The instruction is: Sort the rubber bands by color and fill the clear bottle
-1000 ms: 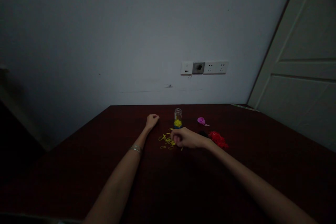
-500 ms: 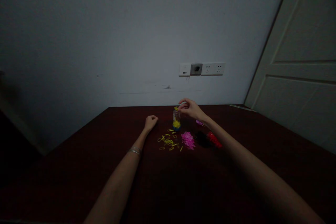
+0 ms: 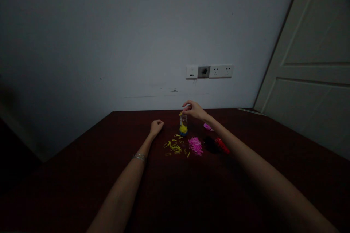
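Observation:
A clear jar [image 3: 183, 125] stands upright on the table, with yellow bands over a blue layer at its bottom. Over its mouth, my right hand [image 3: 192, 110] pinches a few yellow bands [image 3: 181, 114]. My left hand [image 3: 156, 126] rests on the table to the left of the jar, its fingers curled in; whether anything is inside them is too small to tell. In front of the jar lie loose yellow bands [image 3: 175, 148]. Beside them is a pile of pink bands [image 3: 195, 146].
Right of the pink pile are a black pile [image 3: 211, 144] and a red pile [image 3: 222, 145], partly beside my right forearm. A purple-pink item [image 3: 208, 127] lies behind them. The dark red table [image 3: 164, 196] meets a wall with sockets [image 3: 221, 71]; a door stands at the right.
My right hand has shifted slightly left over the jar's mouth with the yellow bands in its fingers. My left hand keeps its place on the table.

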### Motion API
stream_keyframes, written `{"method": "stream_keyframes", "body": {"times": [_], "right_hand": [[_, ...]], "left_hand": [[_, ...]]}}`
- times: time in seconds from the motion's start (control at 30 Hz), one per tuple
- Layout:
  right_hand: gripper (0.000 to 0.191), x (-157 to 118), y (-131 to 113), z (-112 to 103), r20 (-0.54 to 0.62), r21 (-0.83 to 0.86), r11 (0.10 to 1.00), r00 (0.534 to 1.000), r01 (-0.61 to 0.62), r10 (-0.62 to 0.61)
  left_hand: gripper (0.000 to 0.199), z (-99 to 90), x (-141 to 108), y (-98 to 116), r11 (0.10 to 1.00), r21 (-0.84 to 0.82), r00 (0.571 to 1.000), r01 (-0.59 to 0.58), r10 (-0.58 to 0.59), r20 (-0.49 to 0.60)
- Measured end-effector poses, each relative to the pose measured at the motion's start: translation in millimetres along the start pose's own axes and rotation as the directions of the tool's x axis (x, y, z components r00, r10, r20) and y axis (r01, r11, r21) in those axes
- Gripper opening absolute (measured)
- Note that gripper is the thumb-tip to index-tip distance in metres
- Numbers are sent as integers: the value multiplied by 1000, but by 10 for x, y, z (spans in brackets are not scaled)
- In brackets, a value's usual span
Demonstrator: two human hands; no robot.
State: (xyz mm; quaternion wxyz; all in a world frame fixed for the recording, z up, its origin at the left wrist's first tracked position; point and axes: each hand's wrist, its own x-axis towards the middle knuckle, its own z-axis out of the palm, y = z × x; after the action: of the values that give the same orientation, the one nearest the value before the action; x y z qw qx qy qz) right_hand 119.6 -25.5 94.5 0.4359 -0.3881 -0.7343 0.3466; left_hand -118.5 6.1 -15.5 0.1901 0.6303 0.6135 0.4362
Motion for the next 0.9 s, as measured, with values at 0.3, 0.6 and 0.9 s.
{"method": "stream_keyframes", "body": {"times": [0.3, 0.6, 0.9], "right_hand": [[22, 1, 10, -34, -9, -79, 996, 999, 40, -40], [18, -47, -14, -53, -61, -178, 979, 993, 94, -106], [17, -437, -129, -136, 17, -186, 972, 989, 146, -145]], "left_hand": [[20, -8, -6, 3, 1000, 8, 1000, -9, 9, 4], [22, 9, -4, 11, 999, 10, 998, -46, 46, 37], [25, -124, -173, 418, 946, 8, 828, -325, 280, 486]]}}
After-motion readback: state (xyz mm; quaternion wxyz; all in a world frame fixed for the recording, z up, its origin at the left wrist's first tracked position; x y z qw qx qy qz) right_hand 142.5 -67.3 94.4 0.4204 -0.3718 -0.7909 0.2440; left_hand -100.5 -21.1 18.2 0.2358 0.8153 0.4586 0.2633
